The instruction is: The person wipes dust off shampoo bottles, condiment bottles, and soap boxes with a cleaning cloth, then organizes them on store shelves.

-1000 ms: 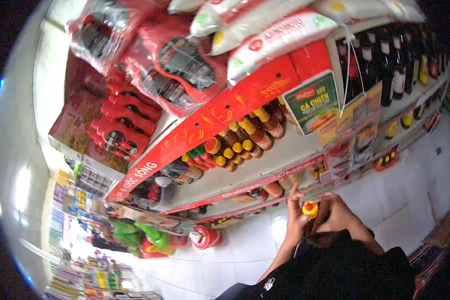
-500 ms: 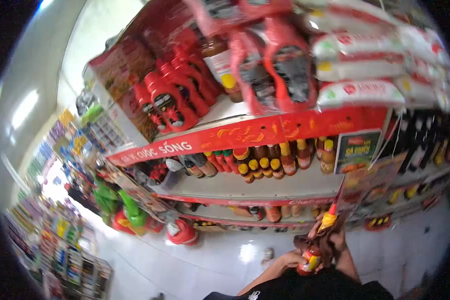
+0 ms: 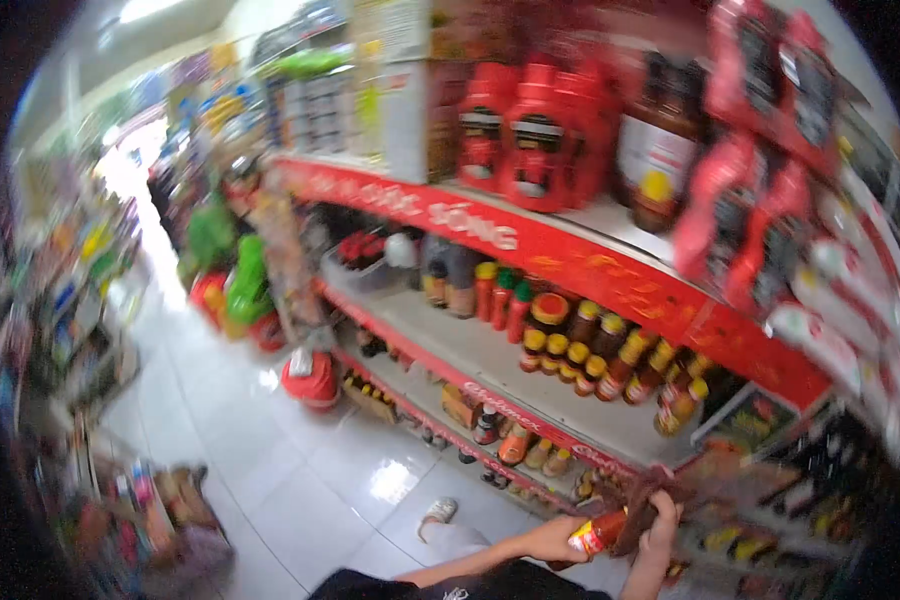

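My left hand (image 3: 553, 541) is closed around a red sauce bottle (image 3: 600, 532) with a yellow and red label, low in the view. My right hand (image 3: 660, 520) grips a dark brown cloth (image 3: 635, 505) against the bottle's other end. Part of the bottle is hidden under the cloth. Just beyond my hands runs the red edge of a shelf (image 3: 470, 384), where small yellow-capped bottles (image 3: 560, 352) stand in rows.
Large red bottles (image 3: 537, 140) and white packets (image 3: 820, 335) fill the top shelf. A red container (image 3: 310, 378) sits on the tiled floor (image 3: 300, 450) by the shelf's end. Stacked goods (image 3: 160, 520) line the left side of the aisle.
The view has swung left, showing more of the aisle and floor. The red-tipped, yellow bottle top seen before above my hands no longer shows. The cloth and the red bottle are still held.
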A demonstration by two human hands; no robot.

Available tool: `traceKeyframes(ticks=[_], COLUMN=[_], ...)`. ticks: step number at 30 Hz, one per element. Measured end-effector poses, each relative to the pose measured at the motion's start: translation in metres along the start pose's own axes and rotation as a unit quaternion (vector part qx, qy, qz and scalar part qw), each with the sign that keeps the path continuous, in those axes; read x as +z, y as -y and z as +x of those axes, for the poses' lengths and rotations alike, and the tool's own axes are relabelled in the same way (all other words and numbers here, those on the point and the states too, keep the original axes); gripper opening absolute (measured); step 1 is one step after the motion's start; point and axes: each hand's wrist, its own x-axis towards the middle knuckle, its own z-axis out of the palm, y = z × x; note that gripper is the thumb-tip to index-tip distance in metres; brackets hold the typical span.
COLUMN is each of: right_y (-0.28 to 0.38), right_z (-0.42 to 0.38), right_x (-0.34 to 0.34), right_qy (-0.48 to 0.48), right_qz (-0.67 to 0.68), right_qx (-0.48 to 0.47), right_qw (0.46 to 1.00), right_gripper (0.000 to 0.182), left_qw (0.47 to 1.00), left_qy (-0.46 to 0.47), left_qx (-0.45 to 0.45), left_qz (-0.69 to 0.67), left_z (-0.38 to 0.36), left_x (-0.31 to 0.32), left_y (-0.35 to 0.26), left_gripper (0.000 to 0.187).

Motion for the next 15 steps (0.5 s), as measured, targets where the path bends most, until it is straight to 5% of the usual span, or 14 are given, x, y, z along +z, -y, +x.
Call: traceKeyframes(ticks=[2, 3, 5, 9, 12, 14, 15], right_y=[0.01, 0.016, 0.026, 0.026, 0.021, 0.017, 0.013], right_z=[0.004, 0.0, -0.003, -0.008, -0.008, -0.012, -0.013], right_x=[-0.005, -0.001, 0.006, 0.003, 0.0, -0.004, -0.002], right_qy=[0.09, 0.137, 0.209, 0.206, 0.176, 0.135, 0.11], right_qz=[0.026, 0.099, 0.173, 0.066, -0.033, -0.095, -0.122], right_qx=[0.021, 0.022, 0.034, 0.004, -0.015, -0.02, -0.021], right_qw=[0.995, 0.985, 0.962, 0.976, 0.984, 0.986, 0.986], right_gripper=[0.049, 0.048, 0.047, 0.045, 0.044, 0.043, 0.042], left_qw=[0.987, 0.937, 0.911, 0.694, 0.641, 0.69, 0.774], left_qy=[0.097, 0.174, 0.178, 0.267, 0.256, 0.203, 0.142], left_qx=[-0.03, -0.041, -0.076, -0.111, -0.108, -0.073, -0.068], left_qz=[-0.124, -0.301, -0.364, -0.66, -0.715, -0.691, -0.613], left_z=[0.004, 0.003, 0.008, -0.003, -0.005, -0.007, -0.005], left_x=[-0.003, -0.006, 0.009, 0.05, 0.059, 0.044, 0.036], left_y=[0.003, -0.005, 0.022, 0.049, 0.058, 0.052, 0.062], left_gripper=[0.029, 0.031, 0.036, 0.041, 0.04, 0.039, 0.041])
